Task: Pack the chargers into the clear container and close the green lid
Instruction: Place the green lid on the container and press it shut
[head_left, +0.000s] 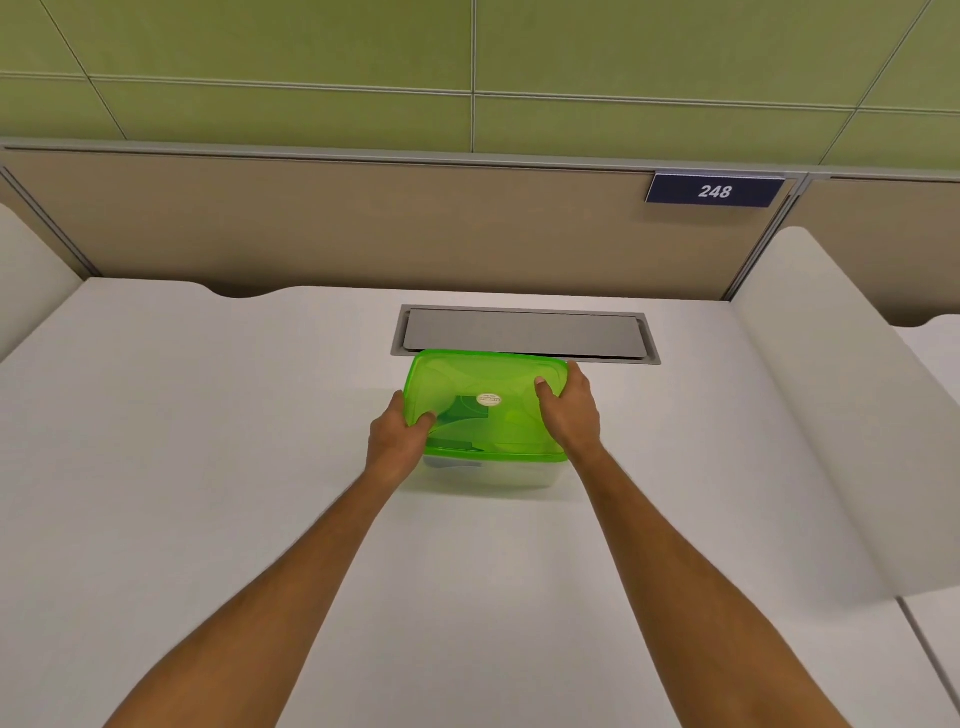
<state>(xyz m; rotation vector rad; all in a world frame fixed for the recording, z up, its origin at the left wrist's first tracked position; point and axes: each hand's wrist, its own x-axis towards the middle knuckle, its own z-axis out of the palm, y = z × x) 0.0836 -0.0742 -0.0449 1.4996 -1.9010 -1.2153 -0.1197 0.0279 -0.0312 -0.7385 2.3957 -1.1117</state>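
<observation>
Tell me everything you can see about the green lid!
The green lid is a see-through, bright green plastic rectangle with rounded corners, raised curvy lines and a small round white sticker near its middle. It lies flat on top of the clear container on the white table. The left hand holds its left edge and the right hand its right edge. Dark shapes show through it.

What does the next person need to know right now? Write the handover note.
Left hand: grip on the green lid at its left edge, thumb on top.
Right hand: grip on the right edge, thumb on top.
Clear container stands on the white desk, lid over it; dark shapes show through the lid, probably chargers.
Left: check that the lid is sealed all round, then let go.
</observation>
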